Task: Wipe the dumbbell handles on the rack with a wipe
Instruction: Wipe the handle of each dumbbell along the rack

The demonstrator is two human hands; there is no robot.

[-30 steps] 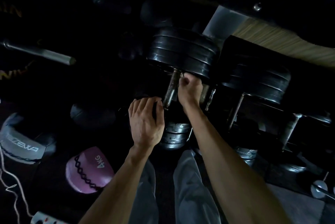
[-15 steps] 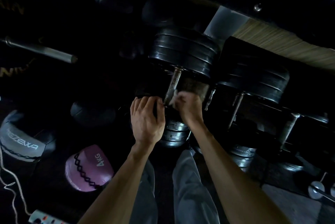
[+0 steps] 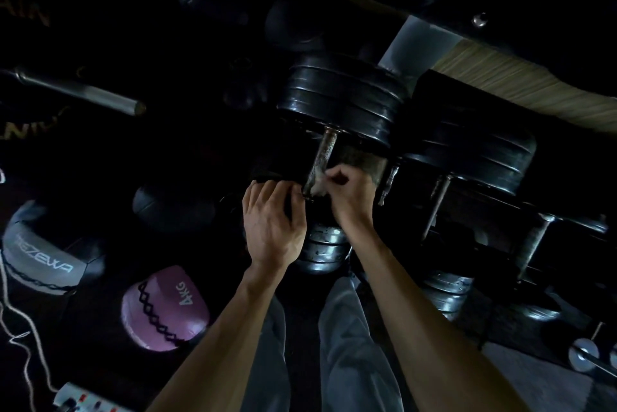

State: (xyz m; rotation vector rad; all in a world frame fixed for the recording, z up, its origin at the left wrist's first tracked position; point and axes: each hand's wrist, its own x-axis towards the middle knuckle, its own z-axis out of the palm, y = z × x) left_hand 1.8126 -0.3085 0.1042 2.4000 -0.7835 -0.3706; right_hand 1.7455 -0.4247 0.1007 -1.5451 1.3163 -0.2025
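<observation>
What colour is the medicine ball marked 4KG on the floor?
Pink, with a black zigzag stitch pattern, seen in the head view: the medicine ball.

Bare forearms, no sleeves, hands (image 3: 273, 228) ungloved, light grey trousers (image 3: 347, 345)

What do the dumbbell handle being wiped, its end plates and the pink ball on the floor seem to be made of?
Handle: bare metal, dull grey and speckled, possibly worn or rusty.
End plates: black, rubber-coated or painted by their soft sheen; the dim light leaves it open.
Pink ball: likely synthetic leather, matte with black zigzag stitching and a printed "4KG".
Wipe: thin pale tissue or cloth, crumpled in the right hand.
</observation>
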